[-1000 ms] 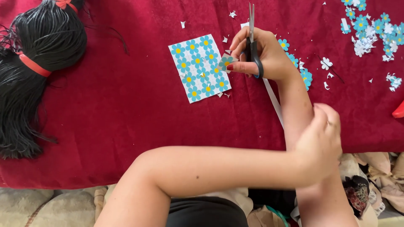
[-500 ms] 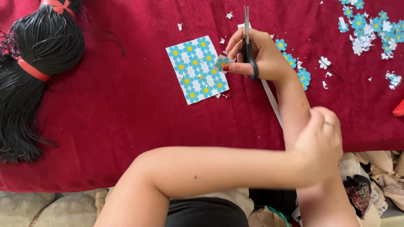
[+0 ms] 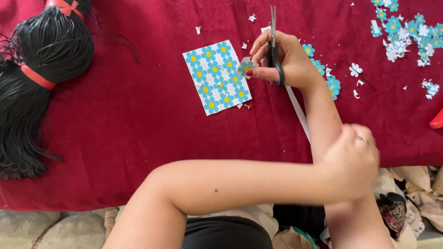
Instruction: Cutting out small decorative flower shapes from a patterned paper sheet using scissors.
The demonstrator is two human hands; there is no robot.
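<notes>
Flower cutout (image 3: pixel 244 68) pinched in right hand (image 3: pixel 286 62) fingers (image 3: pixel 260 72), beside scissors (image 3: pixel 274 46).

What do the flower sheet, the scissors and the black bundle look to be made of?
Flower sheet: thin matte printed paper, lying flat with cut edges. Scissors: shiny metal blades, dark handles, probably plastic. Black bundle: glossy thin cords, likely synthetic, tied with red bands.

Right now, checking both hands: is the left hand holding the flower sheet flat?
No, the left hand rests on the right forearm, away from the flower sheet.
</notes>
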